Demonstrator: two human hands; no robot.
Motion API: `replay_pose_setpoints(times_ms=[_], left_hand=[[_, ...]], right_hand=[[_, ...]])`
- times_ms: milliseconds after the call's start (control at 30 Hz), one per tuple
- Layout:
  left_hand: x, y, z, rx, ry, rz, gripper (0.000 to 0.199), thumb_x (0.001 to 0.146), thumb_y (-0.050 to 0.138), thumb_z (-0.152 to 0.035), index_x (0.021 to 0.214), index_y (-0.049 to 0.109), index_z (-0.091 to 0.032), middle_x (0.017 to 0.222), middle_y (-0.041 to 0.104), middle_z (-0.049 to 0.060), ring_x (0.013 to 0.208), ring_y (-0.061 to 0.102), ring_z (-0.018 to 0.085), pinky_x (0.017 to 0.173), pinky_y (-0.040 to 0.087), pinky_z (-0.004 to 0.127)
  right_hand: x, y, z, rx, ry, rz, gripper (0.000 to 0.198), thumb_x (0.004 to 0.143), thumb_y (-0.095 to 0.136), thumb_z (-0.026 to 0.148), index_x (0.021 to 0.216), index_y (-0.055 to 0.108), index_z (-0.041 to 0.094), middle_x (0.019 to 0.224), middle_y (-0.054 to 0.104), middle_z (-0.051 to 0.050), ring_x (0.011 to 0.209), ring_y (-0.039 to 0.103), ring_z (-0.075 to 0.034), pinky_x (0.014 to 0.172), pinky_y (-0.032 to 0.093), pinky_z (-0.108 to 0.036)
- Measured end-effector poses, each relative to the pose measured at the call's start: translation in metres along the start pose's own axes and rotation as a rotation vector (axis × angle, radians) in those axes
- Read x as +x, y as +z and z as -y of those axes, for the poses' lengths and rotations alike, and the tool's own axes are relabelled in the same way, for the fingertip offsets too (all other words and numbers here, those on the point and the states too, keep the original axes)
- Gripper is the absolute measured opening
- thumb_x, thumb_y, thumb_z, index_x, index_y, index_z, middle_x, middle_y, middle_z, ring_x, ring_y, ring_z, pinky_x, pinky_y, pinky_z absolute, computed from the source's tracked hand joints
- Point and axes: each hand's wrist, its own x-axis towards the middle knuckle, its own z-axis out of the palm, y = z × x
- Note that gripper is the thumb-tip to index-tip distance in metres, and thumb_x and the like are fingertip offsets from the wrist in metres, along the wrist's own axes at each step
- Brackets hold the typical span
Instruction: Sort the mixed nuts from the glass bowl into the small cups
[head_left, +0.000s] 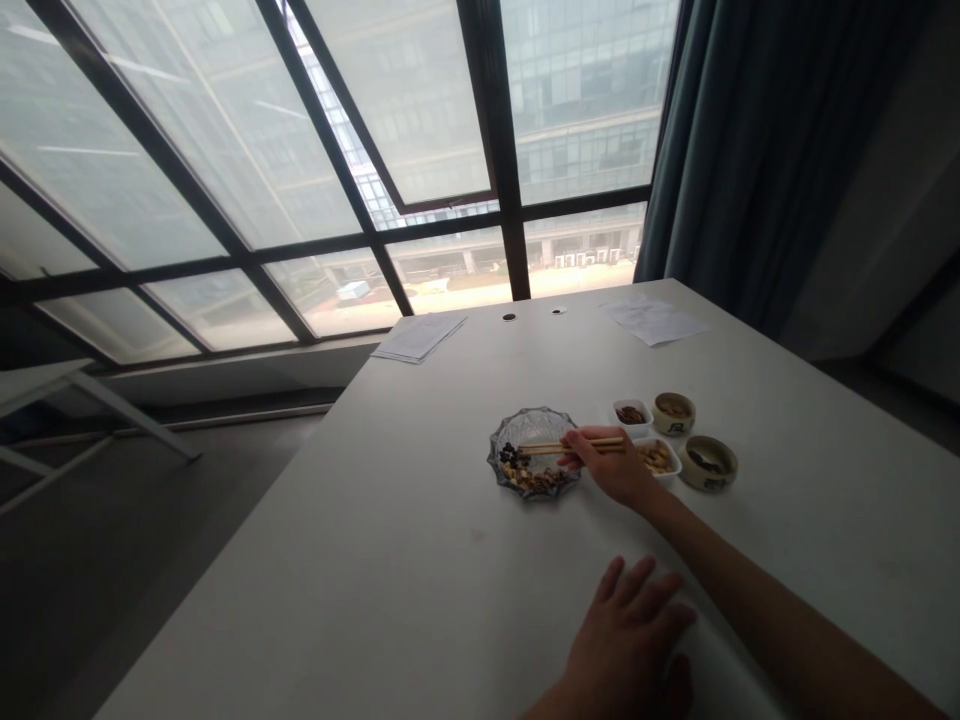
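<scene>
My right hand (pixel 606 467) is closed around a pair of wooden chopsticks (pixel 541 449). Their tips point left, at a cluster of dark pieces (pixel 509 453) in a scalloped clear glass plate (pixel 541 416). I cannot tell whether the tips grip a piece. Brown and tan dried pieces (pixel 536 482) lie along the plate's near side. Closer to me, my left hand (pixel 626 635) is open above or on the white table (pixel 420 560), fingers spread and holding nothing. Behind my right hand is a white dish (pixel 676 468) of tan pieces, partly hidden.
Right of the plate stand a white dish (pixel 642 431) of dark reddish pieces and two patterned ceramic bowls (pixel 677 426), (pixel 712 482) with food inside. Paper stacks (pixel 420 338) and loose sheets (pixel 652 320) lie at the far end, before windows and a dark curtain (pixel 720 180).
</scene>
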Motion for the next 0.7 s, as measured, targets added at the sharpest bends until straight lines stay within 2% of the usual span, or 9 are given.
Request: replay_pose_setpoints(times_ms=[367,567,700], left_hand=[[-0.0007,-0.0004,-0.0009,0.064,-0.004,-0.004,0.038,0.102,0.054,-0.04,0.139,0.05,-0.031,0.16,0.041,-0.005,0.152,0.028,0.023,0.127,0.015,0.05],[-0.0002,-0.0015,-0.0019,0.043,-0.007,-0.015,0.037,0.102,0.054,-0.04,0.138,0.05,-0.032,0.16,0.041,-0.006,0.152,0.028,0.022,0.127,0.015,0.049],[0.0001,-0.0016,-0.0021,0.035,-0.01,-0.01,0.039,0.101,0.055,-0.04,0.139,0.05,-0.032,0.16,0.041,-0.006,0.152,0.027,0.022,0.128,0.013,0.049]], right_hand=[[-0.0014,-0.001,-0.0014,-0.015,0.03,-0.005,0.049,0.086,0.066,0.065,0.078,0.076,0.018,0.076,0.08,-0.01,0.07,0.078,-0.028,0.065,0.063,-0.035],[-0.0003,0.002,-0.0065,0.065,0.058,-0.029,0.048,0.084,0.069,0.065,0.079,0.075,0.018,0.073,0.079,-0.009,0.07,0.079,-0.029,0.065,0.065,-0.036],[-0.0003,0.0075,-0.009,0.194,0.097,-0.096,0.049,0.077,0.076,0.066,0.078,0.076,0.017,0.071,0.078,-0.009,0.072,0.079,-0.031,0.067,0.067,-0.039]])
